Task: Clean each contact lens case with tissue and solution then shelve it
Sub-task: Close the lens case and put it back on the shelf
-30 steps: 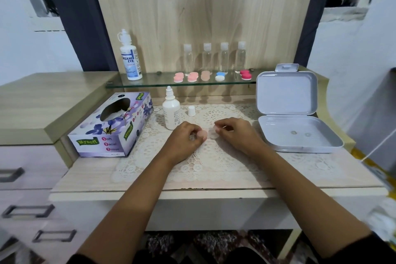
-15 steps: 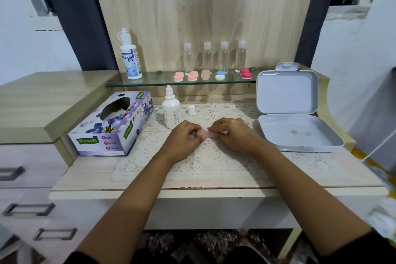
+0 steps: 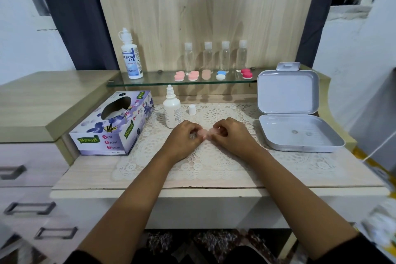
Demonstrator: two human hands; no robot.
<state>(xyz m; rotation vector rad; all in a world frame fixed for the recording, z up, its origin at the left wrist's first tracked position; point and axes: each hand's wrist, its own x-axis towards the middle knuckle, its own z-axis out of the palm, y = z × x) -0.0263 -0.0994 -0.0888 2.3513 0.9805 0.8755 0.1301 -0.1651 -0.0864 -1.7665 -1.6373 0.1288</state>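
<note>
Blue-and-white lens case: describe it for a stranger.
Find the glass shelf on the wooden panel. The blue-and-white case lies fourth from the left among its lens cases. Only it has blue: beside it lie a peach case and a red case.

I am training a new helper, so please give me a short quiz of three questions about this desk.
1. True or false: the small white bottle beside the tissue box has its cap on.
2. How many clear bottles stand on the glass shelf? A three, B four, C six.
3. Fill in: the left hand and the right hand both grip a pink ____.
Key: 1 false, its cap stands beside it; 2 B; 3 lens case.
</note>
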